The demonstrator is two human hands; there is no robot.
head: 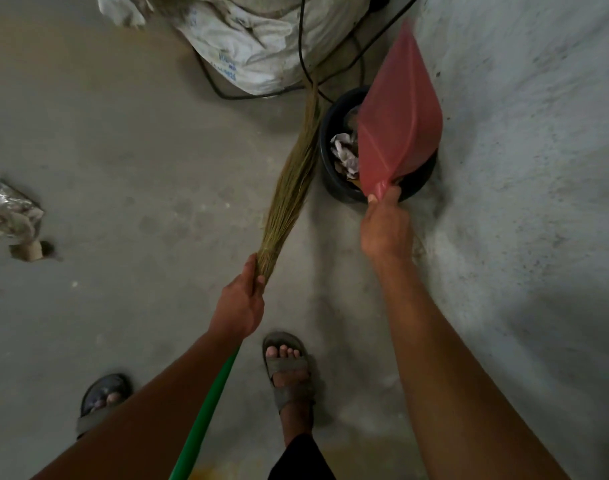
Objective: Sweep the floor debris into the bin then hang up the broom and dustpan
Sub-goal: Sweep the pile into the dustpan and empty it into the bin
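Tipping the light, stiff dustpan (pixel 398 123) over the bin (pixel 334 181), the right hand (pixel 384 226) curls round its handle. The left hand (pixel 240 303) grips the broom (pixel 292 178), best held above its soft straw.

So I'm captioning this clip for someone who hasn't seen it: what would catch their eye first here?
The red dustpan, tipped up over the dark bin by the wall and held at its handle by the right hand. Next, the straw broom, which the left hand holds where bristles meet green handle, its tip reaching towards a white sack. Crumpled debris lies on the floor at far left.
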